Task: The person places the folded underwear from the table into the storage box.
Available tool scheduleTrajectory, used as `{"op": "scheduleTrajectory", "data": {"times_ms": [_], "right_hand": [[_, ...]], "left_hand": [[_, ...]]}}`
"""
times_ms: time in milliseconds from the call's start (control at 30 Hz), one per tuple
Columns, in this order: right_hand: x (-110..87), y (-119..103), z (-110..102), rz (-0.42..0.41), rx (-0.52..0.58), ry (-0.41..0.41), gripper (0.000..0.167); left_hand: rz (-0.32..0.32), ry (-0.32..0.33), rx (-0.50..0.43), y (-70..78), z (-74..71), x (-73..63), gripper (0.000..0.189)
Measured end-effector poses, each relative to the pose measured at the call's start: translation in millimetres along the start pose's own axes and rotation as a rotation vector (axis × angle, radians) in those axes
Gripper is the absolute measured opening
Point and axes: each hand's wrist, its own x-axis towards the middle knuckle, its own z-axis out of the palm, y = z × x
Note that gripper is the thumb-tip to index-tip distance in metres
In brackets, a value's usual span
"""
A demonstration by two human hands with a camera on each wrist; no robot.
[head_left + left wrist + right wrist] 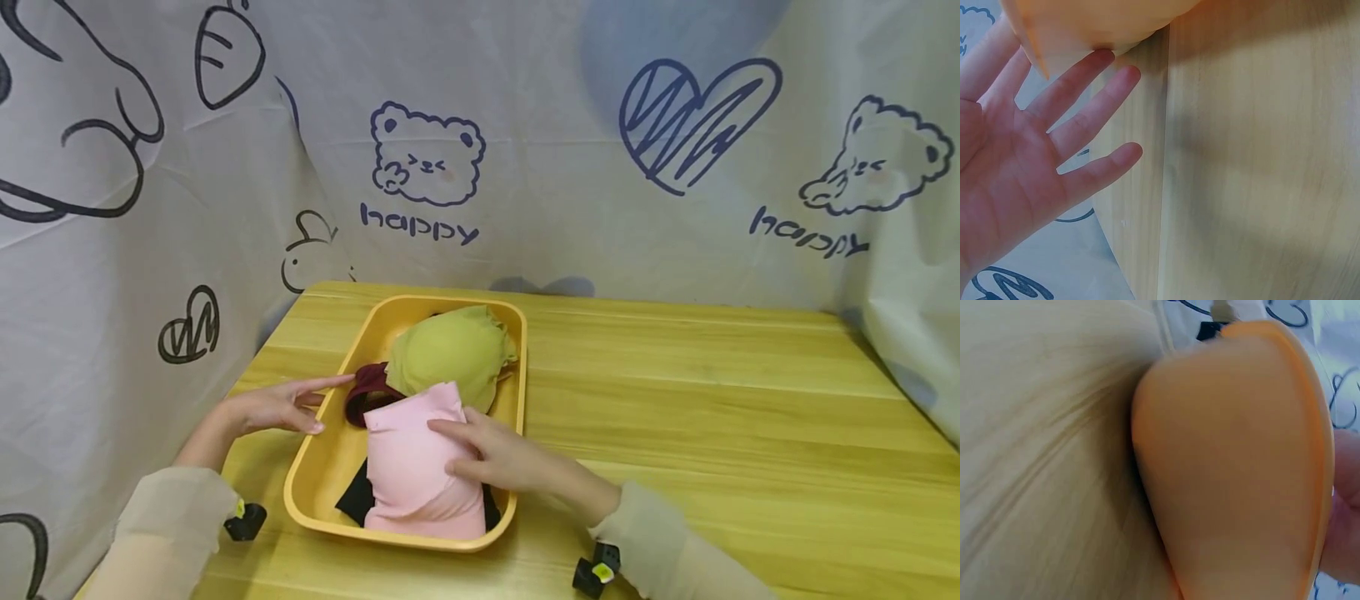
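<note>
A yellow-orange plastic tray (318,512) holds several cloth items. In its near half lies a folded pink garment (416,471), and my right hand (498,450) rests on that garment's right side with fingers extended. Black cloth (357,493) peeks out from beneath the pink one. Farther back sits a rounded yellow-green garment (446,350), beside a dark red fabric loop (360,392). My left hand (273,407) is at the tray's left rim, its fingers spread; the left wrist view shows the fingers (1088,122) against or close to the tray's outer wall.
The tray stands on a wood-grain table (712,400), which stretches away to the right. A white cloth screen (540,167) with drawn hearts and bears rises behind and at both sides. Small black devices (246,522) are worn at both wrists.
</note>
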Motion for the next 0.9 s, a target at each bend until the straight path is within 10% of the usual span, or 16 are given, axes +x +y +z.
{"op": "scheduleTrajectory", "data": {"times_ms": [567,900], "right_hand": [[1.2,-8.7,7.6,0.082,-0.553,-0.073,0.037],[-1.9,-1.4,4.6,0.057,-0.449,0.030,0.040]], "left_hand": [[0.023,-0.016,0.011,-2.4,-0.2,-0.8,0.081],[0.031,0.008,0.068,2.1,-2.0,1.6,0.079]]}}
